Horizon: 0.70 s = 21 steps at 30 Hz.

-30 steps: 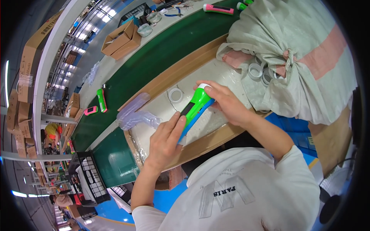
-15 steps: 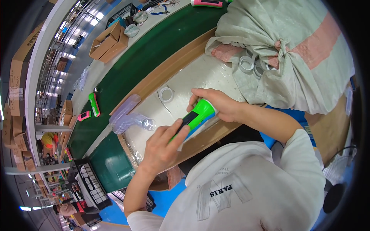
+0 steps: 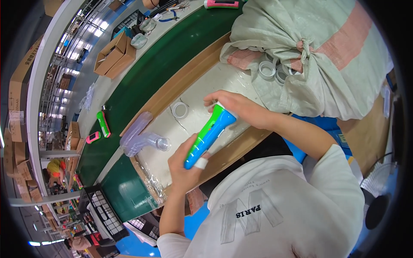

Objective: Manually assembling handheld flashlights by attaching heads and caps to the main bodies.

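A green-and-blue flashlight [image 3: 209, 132] is tilted in front of me, its wide head toward the upper right. My left hand [image 3: 183, 165] is closed round the narrow handle end; a white wrap shows on one finger. At the head end, my right hand [image 3: 243, 108] curls its fingers round the white-rimmed front. Below lies a shallow cardboard tray [image 3: 161, 103] with a pale lining. In it, a single white plastic ring [image 3: 180, 118] rests beyond the flashlight. Stacks of clear plastic cups [image 3: 148, 142] lie at the tray's left end.
A large woven sack [image 3: 318, 81] fills the right side, with several white rings [image 3: 260, 71] at its mouth. Beyond the tray runs a green belt [image 3: 150, 77] carrying a green flashlight [image 3: 103, 124] and a pink one [image 3: 93, 137]. An open carton [image 3: 116, 58] stands on the far ledge.
The flashlight has been rolled in my hands: its green side with the dark panel faced up before, and now the blue side shows. My left thumb and fingers have shifted round the handle.
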Each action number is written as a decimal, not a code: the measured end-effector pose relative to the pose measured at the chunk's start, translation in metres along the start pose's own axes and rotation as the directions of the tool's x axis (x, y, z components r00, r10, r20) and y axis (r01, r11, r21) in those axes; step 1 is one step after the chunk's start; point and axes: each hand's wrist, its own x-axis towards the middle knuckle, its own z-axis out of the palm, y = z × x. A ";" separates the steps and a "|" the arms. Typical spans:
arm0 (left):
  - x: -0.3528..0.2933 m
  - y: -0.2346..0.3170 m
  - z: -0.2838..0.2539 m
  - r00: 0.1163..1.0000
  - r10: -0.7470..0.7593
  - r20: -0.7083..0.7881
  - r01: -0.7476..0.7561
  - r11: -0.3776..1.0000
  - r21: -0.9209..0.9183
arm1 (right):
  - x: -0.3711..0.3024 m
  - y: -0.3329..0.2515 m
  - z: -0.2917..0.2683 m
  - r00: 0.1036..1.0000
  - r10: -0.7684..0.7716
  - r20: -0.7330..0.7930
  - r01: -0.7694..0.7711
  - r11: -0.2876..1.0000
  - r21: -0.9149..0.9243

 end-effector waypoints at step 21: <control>0.022 0.023 -0.009 0.850 0.437 0.293 -0.494 0.856 0.155 | -0.011 0.016 -0.015 0.827 0.550 0.115 -0.538 0.715 0.446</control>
